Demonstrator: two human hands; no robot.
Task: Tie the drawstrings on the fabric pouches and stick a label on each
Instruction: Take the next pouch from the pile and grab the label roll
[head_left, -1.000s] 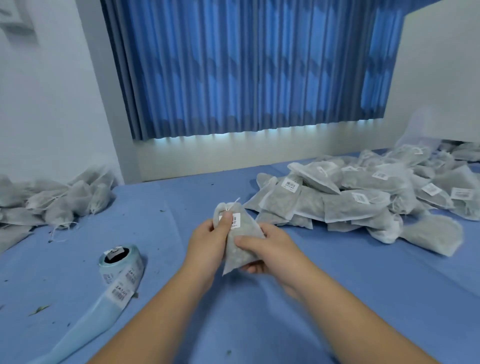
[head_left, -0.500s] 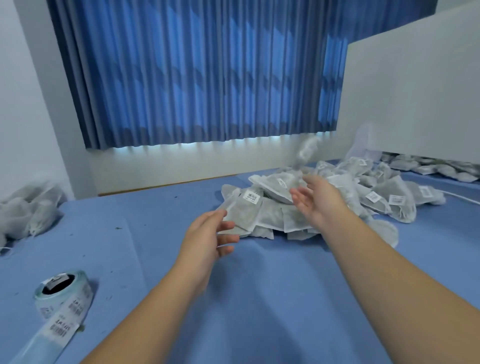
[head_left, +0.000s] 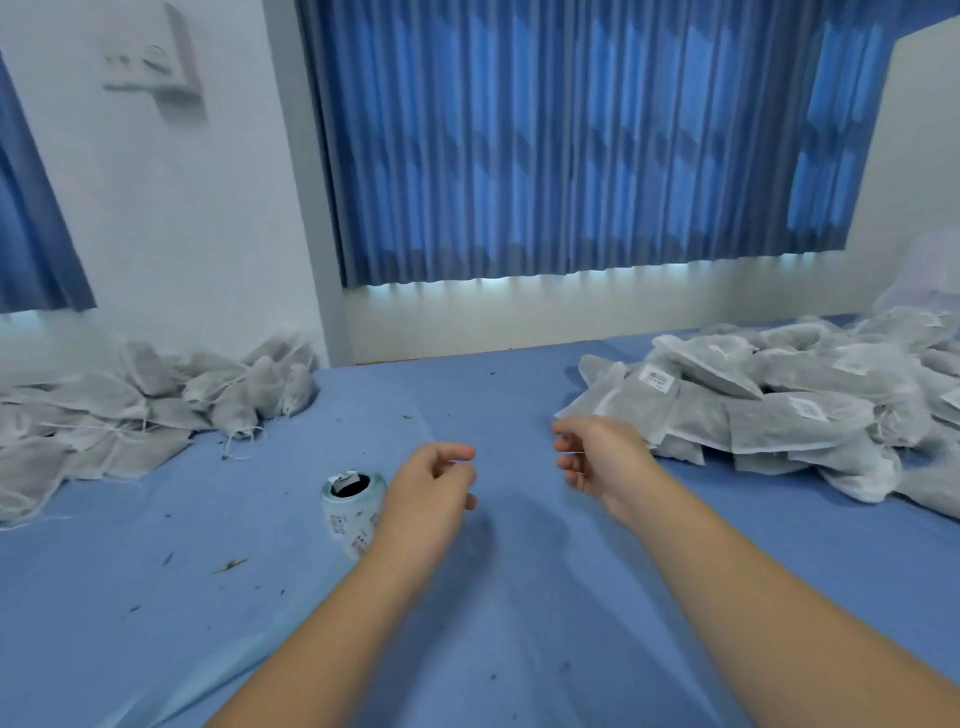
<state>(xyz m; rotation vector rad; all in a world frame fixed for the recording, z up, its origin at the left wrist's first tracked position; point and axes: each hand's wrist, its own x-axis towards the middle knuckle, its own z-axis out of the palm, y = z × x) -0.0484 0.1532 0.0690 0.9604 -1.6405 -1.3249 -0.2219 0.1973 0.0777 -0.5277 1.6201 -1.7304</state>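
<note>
Both my hands hover empty over the blue cloth in the middle. My left hand (head_left: 434, 486) has loosely curled fingers and sits just right of the label roll (head_left: 349, 501). My right hand (head_left: 597, 457) is also loosely curled, close to the near edge of the pile of labelled grey pouches (head_left: 779, 410) at the right. A second pile of grey pouches without labels (head_left: 145, 405), loose drawstrings trailing, lies at the left against the wall.
The blue table cloth (head_left: 493, 597) has small dark plant crumbs scattered on it. A strip of blue label backing (head_left: 171, 701) trails from the roll toward the front left. Blue curtains (head_left: 571, 140) and a white wall stand behind the table.
A second ago both hands held a labelled pouch. My right hand tossed it onto the right pile. Both hands are now empty and have drawn back to the middle; my view has swung left.
</note>
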